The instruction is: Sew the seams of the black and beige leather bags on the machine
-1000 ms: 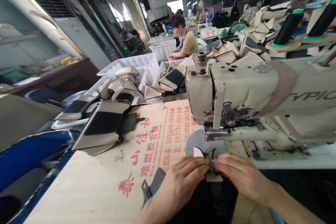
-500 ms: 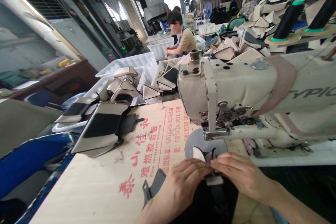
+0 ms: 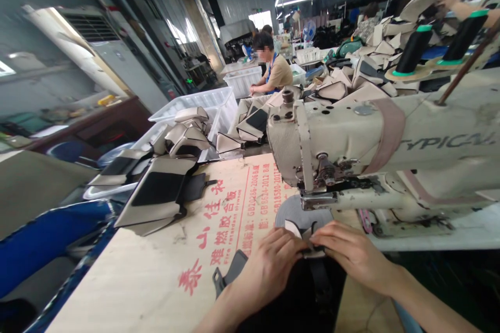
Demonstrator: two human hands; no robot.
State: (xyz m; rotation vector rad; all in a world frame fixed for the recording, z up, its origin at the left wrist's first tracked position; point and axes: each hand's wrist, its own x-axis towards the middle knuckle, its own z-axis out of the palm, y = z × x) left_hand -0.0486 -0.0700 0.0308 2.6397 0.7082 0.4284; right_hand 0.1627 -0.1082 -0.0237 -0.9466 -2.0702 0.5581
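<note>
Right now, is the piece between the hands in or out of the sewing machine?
Out: the left hand and right hand hold the beige-and-black piece in front of the sewing machine.

A beige, black-edged piece (image 3: 314, 253), far flap (image 3: 291, 228) raised, is pinched between left hand (image 3: 275, 259) and right hand (image 3: 353, 254).
</note>
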